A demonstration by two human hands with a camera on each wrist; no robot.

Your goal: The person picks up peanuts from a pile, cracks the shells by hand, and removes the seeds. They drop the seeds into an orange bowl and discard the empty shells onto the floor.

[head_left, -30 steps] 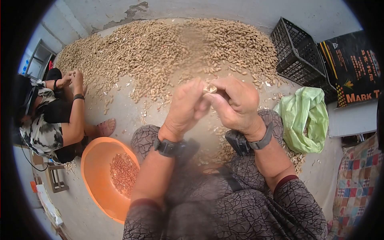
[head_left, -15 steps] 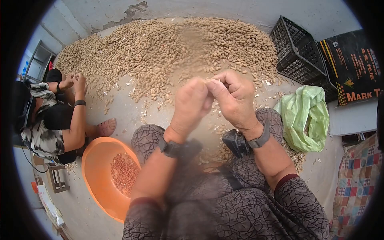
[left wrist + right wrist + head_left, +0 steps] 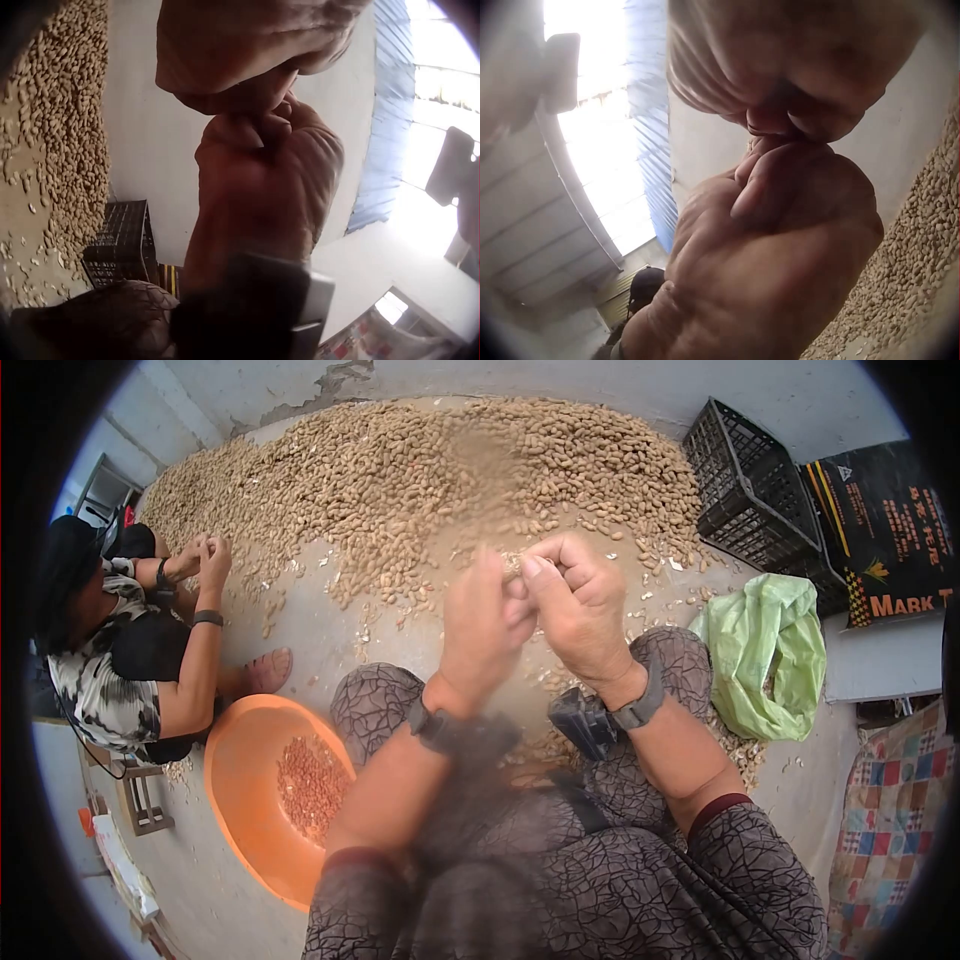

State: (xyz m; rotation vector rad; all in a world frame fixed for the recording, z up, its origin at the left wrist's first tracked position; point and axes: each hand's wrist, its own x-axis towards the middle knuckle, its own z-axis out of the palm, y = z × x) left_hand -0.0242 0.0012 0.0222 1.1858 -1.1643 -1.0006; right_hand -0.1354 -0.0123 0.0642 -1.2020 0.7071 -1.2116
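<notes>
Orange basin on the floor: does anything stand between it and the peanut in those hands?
Yes: the left knee lies between the peanut, pinched by the left hand and right hand, and the orange basin. The left forearm hides part of its edge. Nothing else visible blocks it.

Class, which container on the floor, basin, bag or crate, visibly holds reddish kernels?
The orange basin, beyond the person's left knee: reddish kernels lie inside. The green bag and black crate, to the right, show none.
</notes>
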